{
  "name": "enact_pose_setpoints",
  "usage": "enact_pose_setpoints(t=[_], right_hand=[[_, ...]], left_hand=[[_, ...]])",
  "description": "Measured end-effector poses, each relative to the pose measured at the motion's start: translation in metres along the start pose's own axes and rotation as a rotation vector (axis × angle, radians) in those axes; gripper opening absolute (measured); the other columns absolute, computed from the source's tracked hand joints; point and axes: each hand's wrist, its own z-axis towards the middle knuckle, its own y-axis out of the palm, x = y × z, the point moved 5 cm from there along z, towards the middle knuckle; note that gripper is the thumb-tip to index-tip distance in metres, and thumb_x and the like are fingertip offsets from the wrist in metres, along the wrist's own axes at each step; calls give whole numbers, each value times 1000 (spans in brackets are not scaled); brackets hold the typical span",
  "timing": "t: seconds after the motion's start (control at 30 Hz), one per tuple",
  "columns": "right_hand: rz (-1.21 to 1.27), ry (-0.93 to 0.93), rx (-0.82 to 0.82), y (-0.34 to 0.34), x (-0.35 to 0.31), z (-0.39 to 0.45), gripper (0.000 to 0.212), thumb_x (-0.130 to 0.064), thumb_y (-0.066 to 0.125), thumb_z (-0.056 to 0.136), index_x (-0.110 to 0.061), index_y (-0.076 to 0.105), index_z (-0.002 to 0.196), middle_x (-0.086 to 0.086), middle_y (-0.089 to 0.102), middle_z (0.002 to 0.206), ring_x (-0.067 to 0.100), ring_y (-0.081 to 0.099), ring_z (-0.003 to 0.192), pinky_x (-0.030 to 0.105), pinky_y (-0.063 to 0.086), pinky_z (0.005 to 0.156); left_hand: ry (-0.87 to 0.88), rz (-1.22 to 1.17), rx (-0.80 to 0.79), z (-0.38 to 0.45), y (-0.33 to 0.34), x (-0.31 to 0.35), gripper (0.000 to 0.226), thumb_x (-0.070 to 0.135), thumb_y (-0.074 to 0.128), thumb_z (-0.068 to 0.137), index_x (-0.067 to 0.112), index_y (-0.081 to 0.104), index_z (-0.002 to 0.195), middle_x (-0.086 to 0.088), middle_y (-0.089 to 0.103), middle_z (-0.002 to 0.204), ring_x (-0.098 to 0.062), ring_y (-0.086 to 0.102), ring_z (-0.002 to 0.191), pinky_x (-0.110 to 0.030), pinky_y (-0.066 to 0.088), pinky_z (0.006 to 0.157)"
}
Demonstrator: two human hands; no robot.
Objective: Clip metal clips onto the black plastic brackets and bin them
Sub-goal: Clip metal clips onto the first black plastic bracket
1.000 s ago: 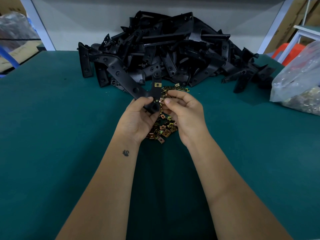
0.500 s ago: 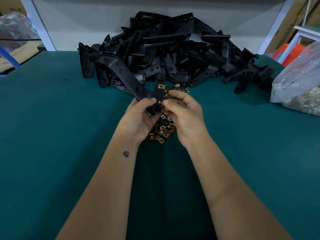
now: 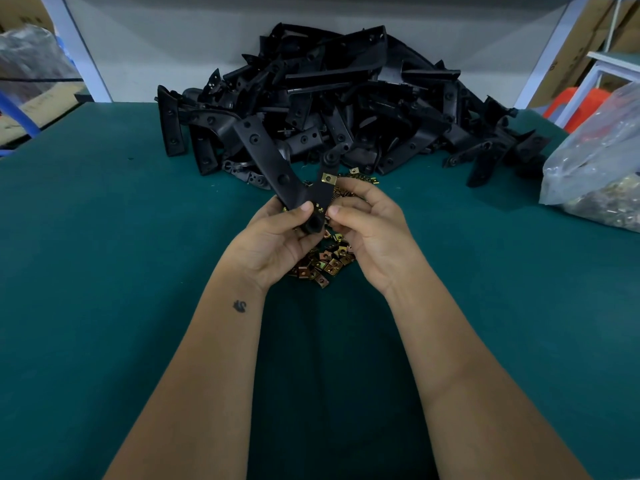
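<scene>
At the middle of the green table (image 3: 104, 271), toward its far edge: both hands raised close together over the loose clips (image 3: 323, 263); nothing here rests on the surface except the stock
Bracket: a forked black plastic bracket (image 3: 273, 164) held up off the table; its long arm slants toward the far left, its short arm stands nearly upright
Fitted clip: one brass-coloured metal clip (image 3: 328, 179) already sits on the short arm
Left hand: the left hand (image 3: 277, 237) grips the bracket at its fork, thumb on the near face
Right hand: the right hand (image 3: 367, 223) has its fingers curled, thumb tip beside the fork; a second clip seems pinched there, though I cannot tell for certain
Stock: a heap of bare brackets (image 3: 346, 98) along the far edge; a clear bag (image 3: 599, 161) of more clips at the right edge
Bin: none in view
Risk: judged from the grip, a clip pushed on askew could jam or spring off into the loose pile; a slack left-hand hold would let the bracket twist under the push; a half-seated clip might drop off once binned
</scene>
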Motion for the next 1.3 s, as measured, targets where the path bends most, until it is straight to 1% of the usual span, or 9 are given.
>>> enact_pose_setpoints(t=[0.17, 0.33, 0.47, 0.53, 0.63, 1.0, 1.13, 1.2, 1.3], right_hand=[[-25, 2, -40, 0, 0, 0, 45, 13, 61, 85, -4, 57, 126, 5, 61, 76, 9, 58, 72, 25, 47, 79], [-17, -8, -72, 1, -1, 0, 40, 11, 62, 86, -11, 60, 120, -1, 66, 74, 6, 64, 74, 21, 50, 77], [28, -28, -47, 2, 0, 1, 44, 10, 63, 86, -5, 57, 127, 1, 68, 77, 11, 66, 82, 25, 51, 84], [68, -23, -28, 2, 1, 1, 47, 10, 63, 85, -3, 56, 129, 1, 68, 78, 12, 66, 82, 24, 53, 81], [131, -16, 0, 2, 2, 1, 42, 10, 63, 85, -7, 58, 123, 1, 69, 76, 12, 68, 79, 22, 54, 75], [60, -37, 69, -1, 1, -1, 39, 7, 68, 83, -10, 61, 118, 3, 69, 79, 17, 67, 87, 36, 51, 94], [-58, -58, 95, 0, 1, -2, 37, 5, 71, 82, -14, 64, 113, 4, 70, 84, 16, 68, 87, 30, 52, 83], [-78, -50, 101, 0, 3, -2, 38, 4, 72, 82, -14, 64, 114, 8, 71, 91, 17, 69, 89, 30, 51, 82], [-81, -43, 100, -1, 3, -1, 37, 2, 73, 82, -17, 64, 113, 4, 72, 89, 14, 69, 88, 26, 50, 78]], left_hand=[[-5, 5, -5, 0, -2, 0, 35, 8, 61, 78, 11, 58, 112, -2, 72, 100, -12, 67, 86, -26, 58, 79], [50, -26, -21, 1, 1, 2, 40, 5, 60, 80, 9, 54, 119, -4, 72, 104, -14, 70, 91, -26, 57, 78], [91, -35, -22, 1, 3, 4, 44, 4, 59, 82, 9, 49, 125, -4, 72, 105, -14, 71, 93, -25, 57, 78], [93, -41, -25, 0, 4, 4, 45, 4, 58, 83, 8, 48, 126, -4, 73, 103, -14, 71, 91, -25, 57, 77], [88, -55, -28, 0, 5, 2, 48, 3, 58, 83, 7, 46, 130, -5, 73, 104, -15, 72, 92, -26, 57, 77], [54, -30, -10, 1, 3, 0, 43, 6, 60, 81, 10, 50, 123, -2, 75, 100, -12, 72, 88, -22, 56, 74], [56, 39, 5, 1, 2, -1, 54, 4, 62, 80, 7, 47, 132, -6, 73, 105, -17, 71, 96, -26, 57, 79], [52, 57, 2, 1, 2, -3, 53, 3, 63, 80, 8, 48, 131, -6, 74, 105, -18, 71, 98, -26, 57, 79], [56, 46, -2, 1, 2, -3, 52, 3, 63, 80, 9, 50, 130, -7, 74, 106, -18, 71, 99, -27, 57, 80]])
